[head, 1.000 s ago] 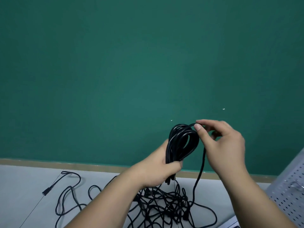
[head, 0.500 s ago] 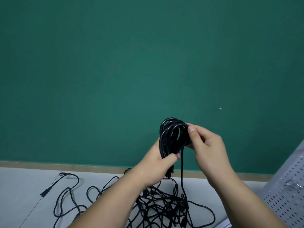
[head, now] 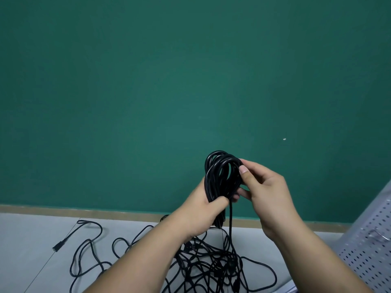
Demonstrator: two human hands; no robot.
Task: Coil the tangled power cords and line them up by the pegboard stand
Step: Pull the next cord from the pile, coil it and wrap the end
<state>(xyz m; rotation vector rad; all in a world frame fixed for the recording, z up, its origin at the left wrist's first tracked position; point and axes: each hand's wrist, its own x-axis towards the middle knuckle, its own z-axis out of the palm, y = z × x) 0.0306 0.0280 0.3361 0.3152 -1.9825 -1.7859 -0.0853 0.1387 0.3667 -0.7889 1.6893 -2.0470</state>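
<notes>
— Head view: we hold a coil (head: 220,174) of black cord up in front of the green wall (head: 148,92), with both hands on it.

— How do our hands sit?

— Our left hand (head: 203,212) grips the lower part of the coil, fingers curled round the bundled loops and the thumb laid across the front. Our right hand (head: 264,193) pinches the upper right side of the loops between thumb (head: 245,174) and forefinger. Its other fingers curl in behind the coil, and we cannot see them well.

— And the rest of the cord?

— One strand (head: 230,225) drops straight down from the coil, between our wrists, into the tangle (head: 211,265) of black cords on the grey surface (head: 25,240) below. From that heap a loose cord (head: 93,233) snakes out to the left and ends in a plug (head: 58,246), well apart from the heap.

— Where is the pegboard stand?

— We see the pegboard stand (head: 368,246) at the right edge, light grey and full of holes, with a metal hook (head: 378,235) on it. The coil is in the air to its left, not touching it. A wooden strip (head: 84,211) runs along the foot of the wall.
</notes>
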